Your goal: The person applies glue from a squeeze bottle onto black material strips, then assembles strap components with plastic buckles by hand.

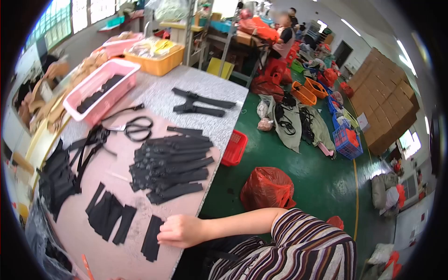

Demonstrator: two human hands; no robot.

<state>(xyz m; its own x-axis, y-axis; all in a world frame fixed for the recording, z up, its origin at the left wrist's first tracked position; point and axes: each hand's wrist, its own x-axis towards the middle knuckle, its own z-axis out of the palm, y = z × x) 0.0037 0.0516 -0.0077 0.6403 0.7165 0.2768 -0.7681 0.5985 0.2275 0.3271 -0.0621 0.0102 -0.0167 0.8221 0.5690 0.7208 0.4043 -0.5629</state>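
A black strip (152, 238) on the table (186, 84) is touched by the right hand (179, 230), fingers curled together at its edge. More strips (109, 215) lie at nine o'clock, a strap pile (170, 165) at twelve, scissors (137, 128) beyond. The left hand is unseen.

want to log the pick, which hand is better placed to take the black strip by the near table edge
Right, most likely. The right hand already rests its fingertips on the black strip at the table edge. The left hand is out of view.
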